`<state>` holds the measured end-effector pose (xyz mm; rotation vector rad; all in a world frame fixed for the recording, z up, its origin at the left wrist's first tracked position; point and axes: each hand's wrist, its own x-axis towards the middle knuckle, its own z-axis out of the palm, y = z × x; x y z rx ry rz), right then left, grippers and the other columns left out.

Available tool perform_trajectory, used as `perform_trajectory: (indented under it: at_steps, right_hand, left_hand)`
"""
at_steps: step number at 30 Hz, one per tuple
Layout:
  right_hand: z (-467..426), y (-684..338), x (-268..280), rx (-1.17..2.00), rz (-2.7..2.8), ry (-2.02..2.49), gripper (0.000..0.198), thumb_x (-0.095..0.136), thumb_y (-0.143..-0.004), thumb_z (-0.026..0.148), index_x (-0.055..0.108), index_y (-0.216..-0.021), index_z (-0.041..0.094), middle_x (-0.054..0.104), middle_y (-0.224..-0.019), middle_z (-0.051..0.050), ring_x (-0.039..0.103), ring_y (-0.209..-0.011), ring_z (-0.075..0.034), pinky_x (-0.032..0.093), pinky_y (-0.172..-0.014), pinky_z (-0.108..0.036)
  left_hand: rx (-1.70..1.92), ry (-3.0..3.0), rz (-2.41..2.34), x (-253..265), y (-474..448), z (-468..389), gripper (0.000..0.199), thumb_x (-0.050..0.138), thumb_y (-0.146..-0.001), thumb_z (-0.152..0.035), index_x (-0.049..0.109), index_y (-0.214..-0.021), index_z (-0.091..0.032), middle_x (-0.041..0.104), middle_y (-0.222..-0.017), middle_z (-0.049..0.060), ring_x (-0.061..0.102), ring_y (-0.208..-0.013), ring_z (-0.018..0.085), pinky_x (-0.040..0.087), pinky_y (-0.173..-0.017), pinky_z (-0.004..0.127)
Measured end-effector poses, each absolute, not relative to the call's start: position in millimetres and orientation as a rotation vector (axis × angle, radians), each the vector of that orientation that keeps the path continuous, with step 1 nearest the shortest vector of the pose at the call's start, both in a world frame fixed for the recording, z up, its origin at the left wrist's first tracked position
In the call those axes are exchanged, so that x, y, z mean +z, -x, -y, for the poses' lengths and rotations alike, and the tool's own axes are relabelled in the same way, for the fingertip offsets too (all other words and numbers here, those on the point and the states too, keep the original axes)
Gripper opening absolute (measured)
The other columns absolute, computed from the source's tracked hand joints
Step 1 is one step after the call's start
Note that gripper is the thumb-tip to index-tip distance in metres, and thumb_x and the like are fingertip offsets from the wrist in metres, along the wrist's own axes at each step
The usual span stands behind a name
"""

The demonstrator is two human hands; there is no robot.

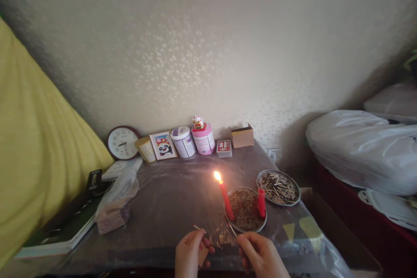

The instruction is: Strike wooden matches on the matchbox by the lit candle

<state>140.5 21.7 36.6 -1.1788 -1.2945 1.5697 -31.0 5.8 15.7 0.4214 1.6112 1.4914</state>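
My left hand (191,249), at the bottom centre, is closed around a small tan matchbox (203,255), mostly hidden by the fingers. A thin match (196,227) pokes out beyond that hand. Between thumb and fingers, my right hand (256,252) pinches another match (233,230), its far end close to the rim of a round metal plate (250,228) of brown crumbly residue. On this plate stand two red candles. The left candle (227,202) leans and burns with a bright flame (217,176); the shorter right candle (261,203) shows no flame.
Used matches fill a second plate (278,187) at the right. Along the wall stand a clock (123,143), a cup (146,149), a framed panda picture (163,145), two cans, a lucky cat figurine (198,122) and a cardboard box (241,136). Bagged bundles (113,217) lie left.
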Motion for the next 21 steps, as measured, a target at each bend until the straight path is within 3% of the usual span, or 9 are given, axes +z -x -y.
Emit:
perform_trajectory:
  at_steps: [21]
  right_hand:
    - [-24.0, -139.5, 30.8, 1.551, 1.294, 1.183, 0.039, 0.059, -0.077, 0.054, 0.053, -0.059, 0.020, 0.048, -0.048, 0.005, 0.044, -0.042, -0.011, 0.033, -0.043, -0.021]
  left_hand:
    - [1.426, -0.480, -1.616, 17.7, 34.5, -7.7, 0.027, 0.070, -0.061, -0.038, 0.062, -0.047, -0.017, 0.062, -0.048, 0.004, 0.059, -0.043, 0.019, 0.040, -0.029, 0.023]
